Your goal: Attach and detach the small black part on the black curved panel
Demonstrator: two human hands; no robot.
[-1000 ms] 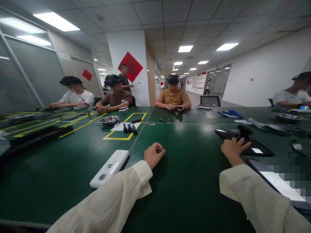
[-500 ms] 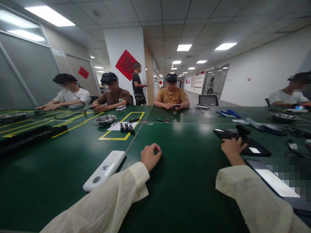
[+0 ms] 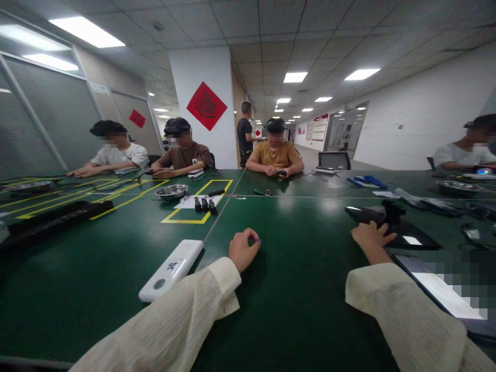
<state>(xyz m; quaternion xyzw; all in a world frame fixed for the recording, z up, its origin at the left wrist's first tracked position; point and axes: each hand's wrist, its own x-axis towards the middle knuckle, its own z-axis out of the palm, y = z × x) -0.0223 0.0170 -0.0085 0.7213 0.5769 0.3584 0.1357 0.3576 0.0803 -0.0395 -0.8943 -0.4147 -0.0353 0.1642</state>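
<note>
Standing person has been displaced rightward. Blue item pinched by left fingers; black panel found under spread right fingers.

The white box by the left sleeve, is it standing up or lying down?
Lying down: the white box rests on the green table, its broad, numbered face turned up.

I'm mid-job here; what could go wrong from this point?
The left hand seems to pinch a tiny blue thing, which could slip and be hard to spot. The left sleeve runs close by the white box and might nudge it. The right hand, fingers spread at the black device, might shift it.
</note>
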